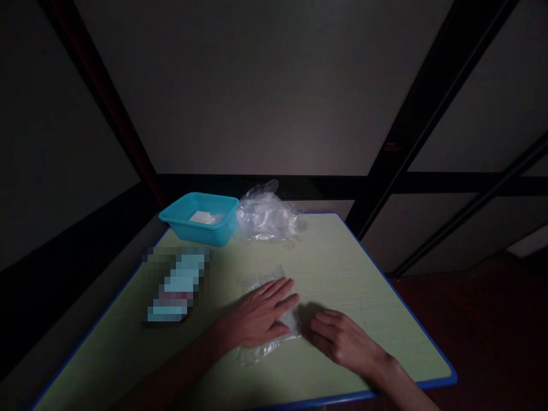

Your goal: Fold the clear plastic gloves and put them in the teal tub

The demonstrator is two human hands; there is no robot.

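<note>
A clear plastic bag (269,349) lies flat on the table in front of me. Across its middle my left hand (264,315) rests palm down, fingers stretched out and thumb apart, covering much of the bag. Just beyond the bag's right edge is my right hand (338,338), its fingers curled in and closed. Its fingertips point toward the bag's edge, and whether they hold anything is hidden.
The pale green table (355,274) has a blue edge. At its back left stands a turquoise plastic basket (201,233) with white pieces (201,217) inside. A heap of clear plastic bags (272,217) lies beside it. A pixelated light-blue object (177,285) is at the left. A wall rises behind.
</note>
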